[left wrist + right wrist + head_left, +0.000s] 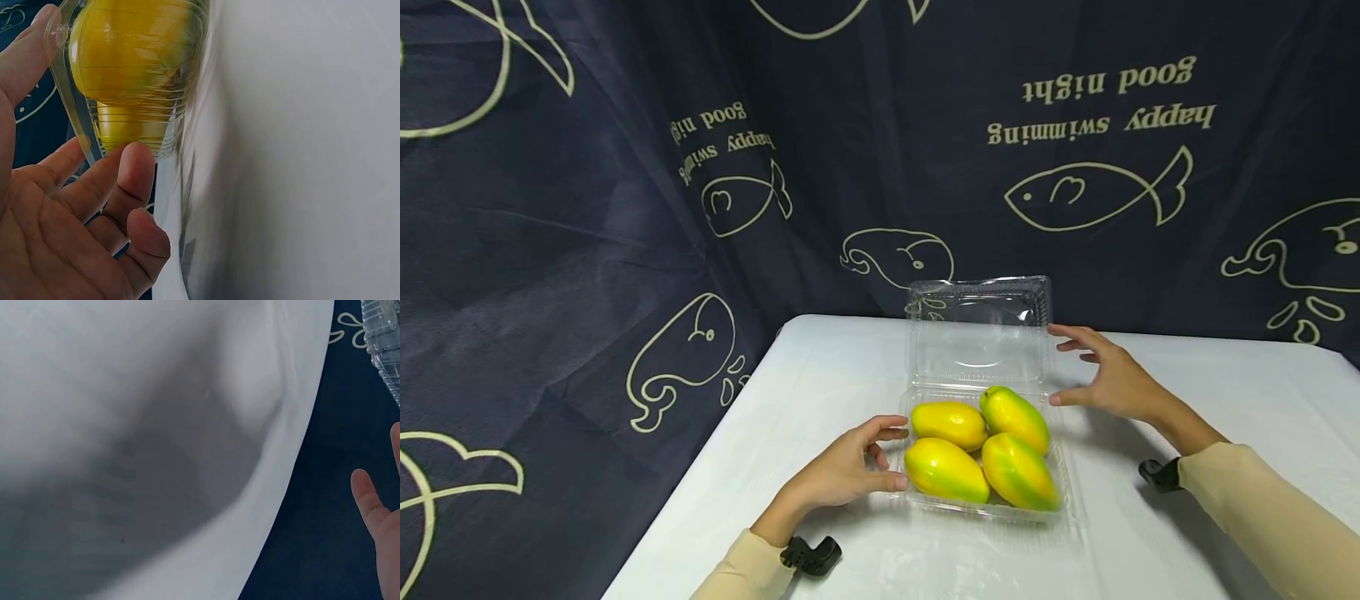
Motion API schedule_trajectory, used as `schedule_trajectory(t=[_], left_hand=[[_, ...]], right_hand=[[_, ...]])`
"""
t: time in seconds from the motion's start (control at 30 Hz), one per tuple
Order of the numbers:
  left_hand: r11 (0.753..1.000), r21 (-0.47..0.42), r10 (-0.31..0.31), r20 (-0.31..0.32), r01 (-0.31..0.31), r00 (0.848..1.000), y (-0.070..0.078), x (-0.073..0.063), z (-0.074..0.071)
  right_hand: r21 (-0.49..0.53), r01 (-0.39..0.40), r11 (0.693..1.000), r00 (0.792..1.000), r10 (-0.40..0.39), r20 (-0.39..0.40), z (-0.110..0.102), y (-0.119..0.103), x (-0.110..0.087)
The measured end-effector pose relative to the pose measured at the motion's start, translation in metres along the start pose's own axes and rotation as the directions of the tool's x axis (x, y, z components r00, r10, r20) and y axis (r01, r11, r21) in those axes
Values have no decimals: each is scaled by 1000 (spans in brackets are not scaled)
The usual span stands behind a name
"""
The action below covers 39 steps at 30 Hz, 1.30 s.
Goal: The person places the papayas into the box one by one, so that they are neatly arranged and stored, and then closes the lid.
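Several yellow-green mangoes (947,471) lie in a clear plastic clamshell box (970,507) on the table. Its transparent lid (981,354) stands raised at the back. At the box's left side is my left hand (842,467), thumb near the front corner and fingers farther back. In the left wrist view, the thumb and some fingertips touch or nearly touch the rim, without gripping it. My right hand (1112,383) is beside the lid's right edge, fingers spread and holding nothing. Whether its fingertips touch the plastic cannot be told. Only part of that hand shows in the right wrist view.
A white cloth covers the table (827,367). Behind and to the left hangs a dark blue curtain (880,150) with fish drawings and lettering. Black wrist devices (811,556) sit below both hands, at the beige sleeves (1262,517).
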<state>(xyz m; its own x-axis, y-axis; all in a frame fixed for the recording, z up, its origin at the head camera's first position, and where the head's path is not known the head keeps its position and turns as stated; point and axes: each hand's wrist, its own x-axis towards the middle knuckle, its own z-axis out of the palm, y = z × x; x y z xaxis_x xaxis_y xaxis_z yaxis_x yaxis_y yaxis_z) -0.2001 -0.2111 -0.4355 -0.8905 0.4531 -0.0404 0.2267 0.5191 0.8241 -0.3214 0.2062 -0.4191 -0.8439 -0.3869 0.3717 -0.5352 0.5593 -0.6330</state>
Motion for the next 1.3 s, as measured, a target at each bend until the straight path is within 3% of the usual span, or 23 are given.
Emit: schedule_trajectory(t=[0.27,0.47,0.73,1.07,1.3], left_hand=[[1000,2,-1,0,1,1000,-1,0,-2],[1000,-1,3,0,-3,1000,0,-1,-2],[1000,-16,6,10,-6,1000,1,-1,-2],[1000,1,5,7,-5,1000,1,-2,-3],[1000,26,-11,-29,12,1000,5,-1,-8]], right_hand=[[-2,67,998,997,-67,-33,-7,-9,0],[79,56,995,997,-52,-50,-13,-17,-1],[58,60,997,996,-56,-66,-16,-24,-5],[95,143,985,987,-135,-90,-19,-35,-16],[149,190,970,980,-179,-86,-22,-39,-25]])
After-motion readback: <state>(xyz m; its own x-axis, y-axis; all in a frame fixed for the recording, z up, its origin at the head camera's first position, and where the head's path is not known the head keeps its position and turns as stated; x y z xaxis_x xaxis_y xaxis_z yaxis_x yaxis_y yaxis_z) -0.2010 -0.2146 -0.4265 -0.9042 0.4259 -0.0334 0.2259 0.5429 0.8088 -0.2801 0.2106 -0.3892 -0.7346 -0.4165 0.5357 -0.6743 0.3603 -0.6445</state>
